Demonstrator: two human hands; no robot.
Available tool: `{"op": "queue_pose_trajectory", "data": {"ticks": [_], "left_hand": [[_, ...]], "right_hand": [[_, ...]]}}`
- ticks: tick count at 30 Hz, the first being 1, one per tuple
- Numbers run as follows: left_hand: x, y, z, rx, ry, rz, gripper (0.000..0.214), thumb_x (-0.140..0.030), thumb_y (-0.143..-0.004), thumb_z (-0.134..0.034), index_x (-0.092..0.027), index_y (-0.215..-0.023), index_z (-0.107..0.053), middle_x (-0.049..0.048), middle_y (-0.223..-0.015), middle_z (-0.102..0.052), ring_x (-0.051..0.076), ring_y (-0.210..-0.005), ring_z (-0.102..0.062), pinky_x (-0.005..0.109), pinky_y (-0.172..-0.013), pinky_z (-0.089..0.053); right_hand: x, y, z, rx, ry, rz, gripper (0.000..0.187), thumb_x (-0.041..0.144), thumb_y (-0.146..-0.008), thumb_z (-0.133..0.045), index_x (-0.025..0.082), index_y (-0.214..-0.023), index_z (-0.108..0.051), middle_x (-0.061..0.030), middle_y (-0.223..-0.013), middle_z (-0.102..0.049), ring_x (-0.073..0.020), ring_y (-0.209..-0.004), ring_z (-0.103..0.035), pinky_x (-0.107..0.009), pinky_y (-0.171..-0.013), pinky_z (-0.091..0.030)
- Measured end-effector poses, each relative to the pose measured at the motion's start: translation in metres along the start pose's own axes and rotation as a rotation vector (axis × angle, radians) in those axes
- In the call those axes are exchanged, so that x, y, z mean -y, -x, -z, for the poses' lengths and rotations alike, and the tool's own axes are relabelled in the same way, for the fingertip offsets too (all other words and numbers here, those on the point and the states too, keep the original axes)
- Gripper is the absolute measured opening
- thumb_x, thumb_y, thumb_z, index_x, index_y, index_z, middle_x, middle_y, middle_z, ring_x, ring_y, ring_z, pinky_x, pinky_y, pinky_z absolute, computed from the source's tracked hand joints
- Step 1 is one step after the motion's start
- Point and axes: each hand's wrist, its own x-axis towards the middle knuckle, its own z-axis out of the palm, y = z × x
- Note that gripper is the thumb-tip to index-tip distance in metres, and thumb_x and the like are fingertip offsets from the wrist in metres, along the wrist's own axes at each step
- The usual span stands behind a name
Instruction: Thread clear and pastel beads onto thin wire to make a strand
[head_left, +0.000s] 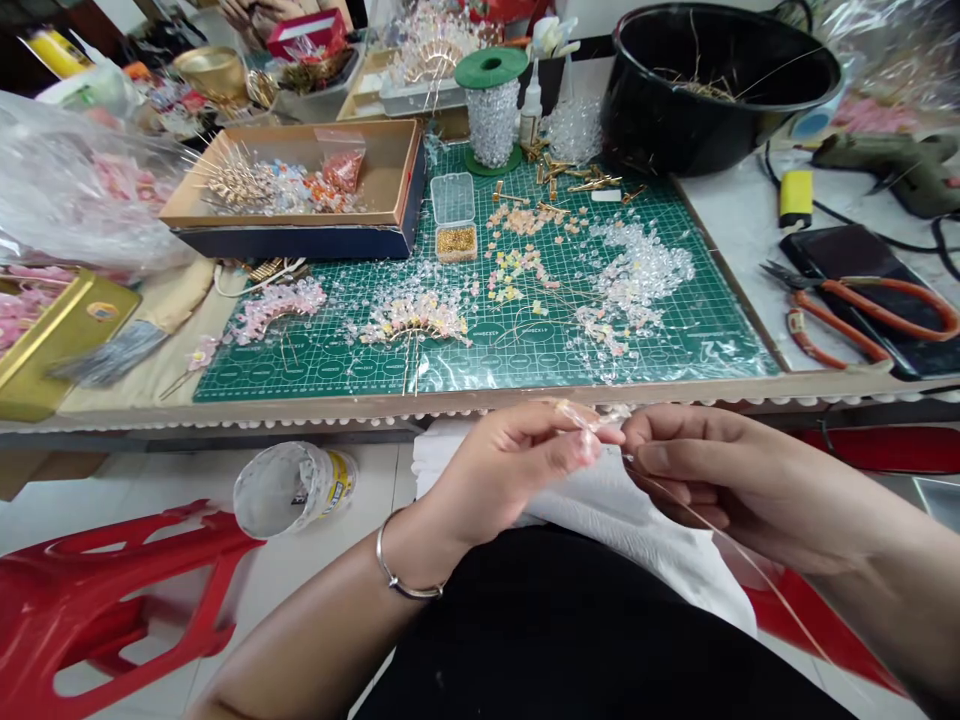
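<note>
Gold-coloured wire [739,535] runs from my right hand [712,480] toward the lower right, and my thumb and fingers are pressed together on it, close to their tips. My left hand [517,465] pinches a small clear bead [589,418] between thumb and fingers. This bead sits just beside the right fingertips, in the air above a white cloth [622,530]. I cannot tell if the wire goes through the bead — it is too small to see. A silver bangle [397,570] is around my left wrist. Beyond the grip lies a green cutting mat [322,375] with a fan-shaped beaded hair comb [412,320] on it, near the table edge. Right of the grip, orange-handled pliers [847,320] lie on the table — and left of it, below the table, a plastic tub [292,490] lies on its side on the floor, near a red plastic stool [97,620].
</note>
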Motion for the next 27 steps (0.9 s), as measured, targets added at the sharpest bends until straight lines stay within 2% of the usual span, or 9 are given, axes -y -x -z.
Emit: {"op": "queue_pose_trajectory", "data": {"ticks": [2, 4, 9, 13, 19, 23, 27], "left_hand": [[0.001, 0.001, 0.003, -0.051, 0.152, 0.041, 0.020, -0.040, -0.086, -0.078, -0.021, -0.090, -0.079, 0.0053, -0.098, -0.069, 0.007, -0.061, -0.042, 0.025, -0.052, -0.027], [0.001, 0.003, 0.006, -0.093, 0.253, 0.060, 0.024, -0.043, -0.082, -0.080, -0.020, -0.090, -0.078, 0.0036, -0.091, -0.067, 0.005, -0.054, -0.029, 0.025, -0.049, -0.021], [-0.004, 0.004, 0.008, -0.201, 0.337, 0.035, 0.021, -0.038, -0.080, -0.080, -0.020, -0.087, -0.072, 0.0007, -0.086, -0.063, 0.004, -0.051, -0.025, 0.023, -0.046, -0.017], [-0.006, 0.004, 0.007, -0.261, 0.192, 0.050, 0.018, -0.034, -0.080, -0.080, -0.019, -0.086, -0.071, 0.0003, -0.086, -0.063, 0.005, -0.052, -0.025, 0.025, -0.047, -0.017], [-0.006, 0.010, 0.001, -0.269, -0.159, -0.038, 0.013, -0.033, -0.088, -0.076, -0.022, -0.093, -0.071, -0.0021, -0.078, -0.055, 0.010, -0.063, -0.038, 0.025, -0.058, -0.033], [-0.004, 0.013, -0.001, -0.272, -0.354, -0.099, 0.007, -0.028, -0.090, -0.071, -0.021, -0.090, -0.068, 0.0008, -0.092, -0.061, 0.011, -0.069, -0.046, 0.027, -0.066, -0.040], [0.003, 0.014, 0.004, -0.349, -0.311, -0.111, 0.011, -0.033, -0.094, -0.068, -0.022, -0.095, -0.070, 0.0002, -0.084, -0.060, 0.010, -0.065, -0.043, 0.025, -0.059, -0.037]], "right_hand": [[-0.003, 0.001, 0.000, -0.022, -0.023, 0.010, 0.038, 0.052, -0.077, -0.082, 0.020, -0.079, -0.063, 0.0089, -0.055, -0.033, -0.0056, -0.049, -0.021, -0.020, -0.044, -0.016], [-0.005, 0.002, 0.000, -0.044, -0.028, 0.021, 0.039, 0.053, -0.077, -0.082, 0.020, -0.078, -0.061, 0.0100, -0.055, -0.029, -0.0056, -0.049, -0.018, -0.021, -0.044, -0.014], [-0.006, 0.002, -0.005, -0.122, 0.038, 0.061, 0.037, 0.049, -0.073, -0.084, 0.021, -0.075, -0.061, 0.0099, -0.055, -0.030, -0.0062, -0.049, -0.016, -0.024, -0.045, -0.013], [-0.009, 0.000, -0.005, -0.186, 0.116, 0.103, 0.029, 0.040, -0.076, -0.084, 0.021, -0.074, -0.063, 0.0079, -0.058, -0.035, -0.0076, -0.053, -0.021, -0.025, -0.048, -0.015], [-0.013, 0.001, -0.004, -0.236, 0.097, 0.126, 0.028, 0.041, -0.079, -0.081, 0.021, -0.075, -0.062, 0.0075, -0.058, -0.034, -0.0090, -0.055, -0.021, -0.026, -0.050, -0.015], [-0.013, 0.003, -0.007, -0.238, 0.021, 0.119, 0.031, 0.044, -0.076, -0.082, 0.022, -0.077, -0.061, 0.0078, -0.058, -0.034, -0.0085, -0.053, -0.023, -0.026, -0.049, -0.017], [-0.014, 0.002, -0.009, -0.252, -0.022, 0.107, 0.032, 0.047, -0.077, -0.080, 0.022, -0.079, -0.061, 0.0079, -0.058, -0.033, -0.0080, -0.051, -0.022, -0.026, -0.048, -0.018]]}}
